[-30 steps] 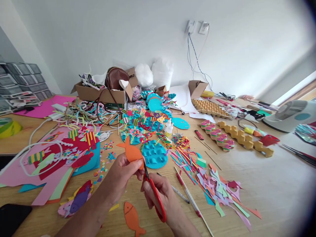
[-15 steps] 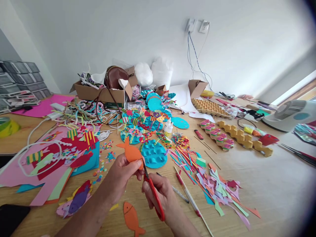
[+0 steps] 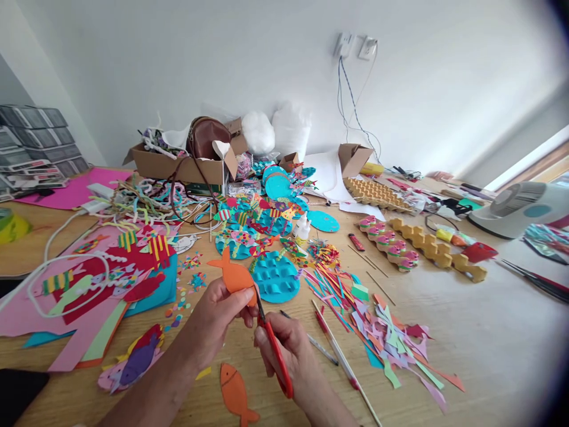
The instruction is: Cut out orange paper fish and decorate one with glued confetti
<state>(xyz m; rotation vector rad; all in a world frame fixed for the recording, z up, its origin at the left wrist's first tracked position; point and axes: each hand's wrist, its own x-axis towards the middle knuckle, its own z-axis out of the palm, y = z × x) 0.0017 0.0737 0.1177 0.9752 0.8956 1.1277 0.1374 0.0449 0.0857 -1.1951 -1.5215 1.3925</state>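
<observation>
Between thumb and fingers, my left hand (image 3: 226, 311) pinches an orange paper fish (image 3: 237, 276), its tail pointing up and left. My right hand (image 3: 284, 344) grips red-handled scissors (image 3: 281, 362), whose dark blades meet the fish's lower right edge. How far the blades are parted is hard to see. Below the hands, a second orange paper fish (image 3: 234, 391) with a drawn line and eye lies on the table. A stack of coloured paper fish (image 3: 133, 359) rests left of my left forearm. Just beyond the hands sits a blue disc with raised paper loops (image 3: 275, 279).
Paper scraps (image 3: 395, 332) and thin strips lie to the right, near a pen (image 3: 324, 350) and a long stick (image 3: 347, 362). Egg-carton pieces (image 3: 435, 249) stand farther right. Coloured sheets (image 3: 40, 302) spread on the left. A cardboard box (image 3: 178, 169) is at the back.
The view has shifted very slightly. Both hands, the scissors and the orange fish keep nearly the same position relative to each other.
</observation>
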